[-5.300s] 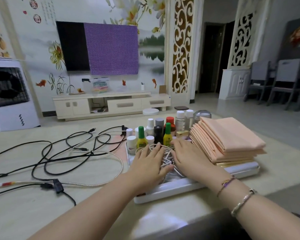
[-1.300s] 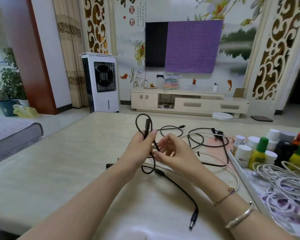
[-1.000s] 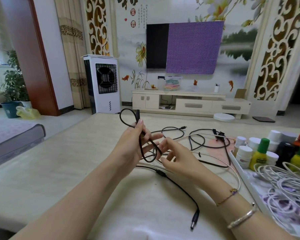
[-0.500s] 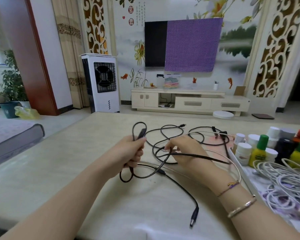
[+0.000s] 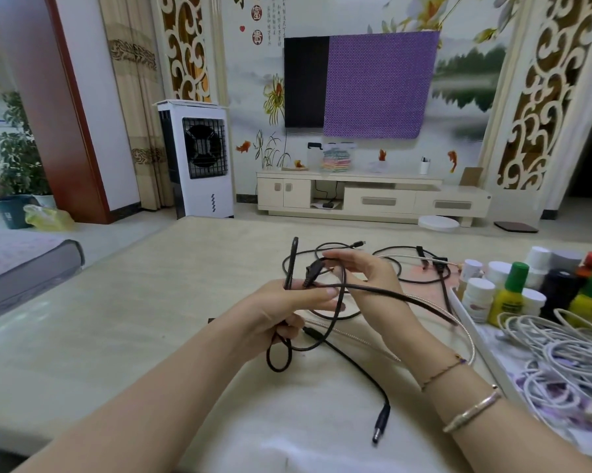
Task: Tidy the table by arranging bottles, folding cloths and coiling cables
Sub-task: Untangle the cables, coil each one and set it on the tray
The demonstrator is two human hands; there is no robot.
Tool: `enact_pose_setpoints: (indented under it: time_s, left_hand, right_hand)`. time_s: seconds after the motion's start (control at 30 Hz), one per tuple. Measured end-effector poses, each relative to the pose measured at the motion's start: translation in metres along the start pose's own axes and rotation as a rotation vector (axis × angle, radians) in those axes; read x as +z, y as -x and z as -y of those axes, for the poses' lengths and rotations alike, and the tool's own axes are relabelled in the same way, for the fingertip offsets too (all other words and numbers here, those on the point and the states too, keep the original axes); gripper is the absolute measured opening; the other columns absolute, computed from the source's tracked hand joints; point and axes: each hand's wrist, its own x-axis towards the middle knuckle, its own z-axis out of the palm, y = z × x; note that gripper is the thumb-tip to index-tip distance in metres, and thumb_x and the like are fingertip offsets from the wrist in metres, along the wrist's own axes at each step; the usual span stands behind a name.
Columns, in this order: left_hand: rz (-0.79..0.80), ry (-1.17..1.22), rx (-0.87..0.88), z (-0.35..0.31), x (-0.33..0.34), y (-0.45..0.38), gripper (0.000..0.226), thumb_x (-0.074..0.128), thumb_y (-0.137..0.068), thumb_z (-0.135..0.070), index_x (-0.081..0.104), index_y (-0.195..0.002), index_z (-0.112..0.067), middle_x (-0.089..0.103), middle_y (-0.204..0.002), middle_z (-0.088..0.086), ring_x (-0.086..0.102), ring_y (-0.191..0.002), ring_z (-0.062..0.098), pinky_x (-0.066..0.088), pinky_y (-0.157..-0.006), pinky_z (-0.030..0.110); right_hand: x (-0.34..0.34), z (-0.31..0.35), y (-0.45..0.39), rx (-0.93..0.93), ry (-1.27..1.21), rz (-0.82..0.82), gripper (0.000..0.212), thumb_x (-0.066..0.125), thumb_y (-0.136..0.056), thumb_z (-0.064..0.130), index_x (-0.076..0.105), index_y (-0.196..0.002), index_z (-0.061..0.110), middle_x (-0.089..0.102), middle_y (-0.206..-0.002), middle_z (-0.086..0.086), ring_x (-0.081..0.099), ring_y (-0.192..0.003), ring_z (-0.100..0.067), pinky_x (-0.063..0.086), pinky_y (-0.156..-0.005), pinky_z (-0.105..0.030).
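Since half a second ago, the right hand [image 5: 362, 281] has been raised from the cable [image 5: 335, 312] on the table and is now held above the left hand [image 5: 284, 312], and one more loop has been laid over the left hand. The cable is gripped by the left hand, its fingers [image 5: 318, 295] curled round the gathered black loops; one loop stands up above the hand and another hangs below it. A plug of the cable is pinched by the right hand between thumb and fingers, the other fingers being half straight. The free end with a barrel plug [image 5: 380, 425] lies on the table near the front edge.

The table [image 5: 144, 322] is pale beige and smooth, with some glare. More black cables [image 5: 407, 264] and a silver braided cable [image 5: 465, 332] lie behind and beside the hands. At the right a white tray [image 5: 485, 353] is seen, in which small bottles [image 5: 512, 295] stand upright and a white cable [image 5: 560, 349] lies coiled.

Behind the table a TV [image 5: 304, 80] is hung on a painted wall, half covered by a purple cloth [image 5: 376, 83]. Under it a low cream cabinet [image 5: 373, 199] stands, and at the left a white air cooler [image 5: 199, 158], curtains and a potted plant [image 5: 18, 158] are seen.
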Motion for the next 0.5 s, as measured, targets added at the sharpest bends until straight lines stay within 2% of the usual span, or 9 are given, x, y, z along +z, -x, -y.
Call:
enact_pose_setpoints:
  time_s: [0.07, 0.13, 0.17, 0.23, 0.27, 0.33, 0.37, 0.43, 0.5]
  left_hand:
    - [0.046, 0.050, 0.000, -0.002, 0.005, 0.002, 0.029, 0.059, -0.092, -0.033, 0.063, -0.116, -0.017, 0.073, -0.105, 0.006, 0.017, -0.041, 0.004, 0.016, -0.040, 0.013]
    - [0.075, 0.063, -0.014, -0.004, 0.008, 0.003, 0.036, 0.052, -0.094, -0.042, 0.063, -0.119, -0.019, 0.074, -0.102, 0.008, 0.017, -0.039, 0.003, 0.014, -0.041, 0.015]
    - [0.074, 0.059, -0.024, -0.005, 0.009, 0.003, 0.038, 0.051, -0.093, -0.047, 0.064, -0.118, -0.020, 0.074, -0.097, 0.006, 0.018, -0.039, 0.003, 0.015, -0.042, 0.015]
    - [0.040, 0.021, -0.018, -0.004, 0.006, 0.002, 0.042, 0.054, -0.091, -0.048, 0.066, -0.116, -0.016, 0.069, -0.082, -0.004, 0.020, -0.041, 0.003, 0.015, -0.042, 0.015]
    - [0.007, -0.016, -0.003, -0.003, 0.004, 0.001, 0.041, 0.057, -0.091, -0.045, 0.067, -0.116, -0.014, 0.061, -0.076, -0.006, 0.021, -0.042, 0.004, 0.016, -0.042, 0.015]
    - [-0.086, -0.088, 0.025, -0.001, 0.000, -0.003, 0.033, 0.058, -0.092, -0.039, 0.069, -0.111, -0.014, 0.048, -0.073, -0.006, 0.022, -0.042, 0.005, 0.017, -0.040, 0.016]
    - [-0.145, -0.092, 0.040, -0.001, -0.003, -0.005, 0.030, 0.056, -0.094, -0.036, 0.070, -0.109, -0.014, 0.045, -0.073, -0.006, 0.022, -0.041, 0.005, 0.017, -0.038, 0.016]
    - [-0.281, -0.063, 0.069, -0.002, -0.009, -0.009, 0.027, 0.051, -0.098, -0.032, 0.069, -0.102, -0.012, 0.043, -0.072, -0.004, 0.022, -0.038, 0.004, 0.018, -0.036, 0.015]
    - [-0.407, -0.107, 0.106, -0.003, -0.017, -0.012, 0.024, 0.051, -0.098, -0.031, 0.067, -0.098, -0.013, 0.043, -0.073, -0.003, 0.025, -0.038, 0.005, 0.021, -0.036, 0.015]
  right_hand:
    - [0.001, 0.000, 0.001, 0.043, -0.069, 0.042, 0.035, 0.054, -0.088, -0.004, 0.069, -0.110, 0.018, 0.071, -0.105, 0.005, 0.064, -0.102, -0.005, 0.049, -0.079, -0.013]
    - [0.000, 0.002, 0.004, 0.089, -0.112, 0.072, 0.038, 0.047, -0.090, -0.006, 0.067, -0.114, 0.016, 0.069, -0.111, 0.002, 0.064, -0.098, 0.000, 0.048, -0.073, -0.009]
    - [0.000, 0.003, 0.005, 0.097, -0.109, 0.074, 0.040, 0.044, -0.092, -0.005, 0.067, -0.115, 0.018, 0.068, -0.113, 0.003, 0.063, -0.098, 0.003, 0.047, -0.076, -0.008]
    - [0.000, 0.002, 0.005, 0.152, -0.075, 0.101, 0.041, 0.040, -0.096, -0.002, 0.063, -0.120, 0.021, 0.065, -0.119, 0.004, 0.060, -0.108, 0.000, 0.043, -0.091, -0.012]
    - [0.000, 0.001, 0.006, 0.182, -0.011, 0.134, 0.040, 0.040, -0.097, 0.001, 0.060, -0.125, 0.021, 0.062, -0.123, 0.005, 0.056, -0.116, -0.005, 0.040, -0.098, -0.016]
    - [-0.003, -0.002, 0.007, 0.203, 0.311, 0.229, 0.037, 0.038, -0.098, 0.008, 0.057, -0.128, 0.019, 0.058, -0.129, 0.003, 0.051, -0.125, -0.015, 0.038, -0.104, -0.028]
    - [-0.005, -0.004, 0.008, 0.184, 0.493, 0.300, 0.035, 0.037, -0.096, 0.008, 0.061, -0.121, 0.015, 0.061, -0.125, -0.001, 0.053, -0.122, -0.021, 0.041, -0.100, -0.033]
    - [-0.006, -0.003, 0.013, 0.082, 0.704, 0.348, 0.028, 0.040, -0.089, 0.009, 0.065, -0.101, 0.010, 0.068, -0.102, -0.002, 0.061, -0.105, -0.026, 0.048, -0.083, -0.035]
    - [-0.007, 0.006, 0.017, -0.019, 0.582, 0.194, 0.025, 0.046, -0.086, 0.013, 0.070, -0.092, 0.019, 0.070, -0.086, 0.005, 0.066, -0.082, -0.017, 0.052, -0.074, -0.034]
